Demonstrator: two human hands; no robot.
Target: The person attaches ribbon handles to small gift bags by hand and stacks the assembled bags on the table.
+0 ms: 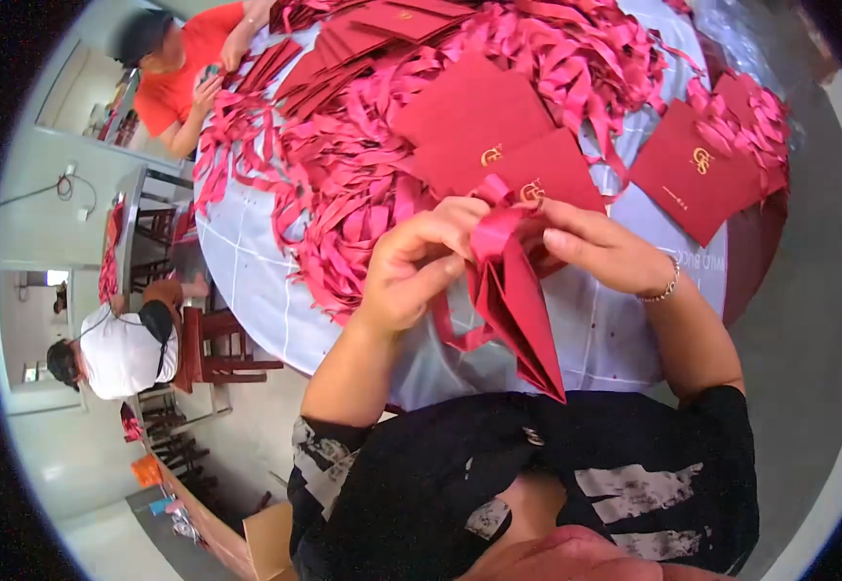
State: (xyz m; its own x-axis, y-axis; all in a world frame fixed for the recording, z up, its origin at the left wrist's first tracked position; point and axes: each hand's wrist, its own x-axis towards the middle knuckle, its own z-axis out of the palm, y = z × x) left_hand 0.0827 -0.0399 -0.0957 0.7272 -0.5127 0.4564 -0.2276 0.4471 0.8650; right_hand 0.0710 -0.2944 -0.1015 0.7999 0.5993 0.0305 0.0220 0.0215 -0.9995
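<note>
A folded red paper bag [521,315] hangs between my hands, seen edge-on, with a pink-red ribbon [498,232] at its top. My left hand [416,261] pinches the ribbon beside the bag's upper edge. On the other side, my right hand [605,242] has its fingers at the ribbon and the bag's top; the fingertips are partly hidden behind it. A ribbon loop [462,334] dangles beside the bag. Just beyond my hands lie flat red bags [479,111] with gold lettering.
A round table [247,281] under a pale cover holds heaps of ribbons [344,232] and another red bag [697,169] at right. A person in orange [179,77] handles something at the far left. Another person in white [126,353] sits near a wooden chair [198,349].
</note>
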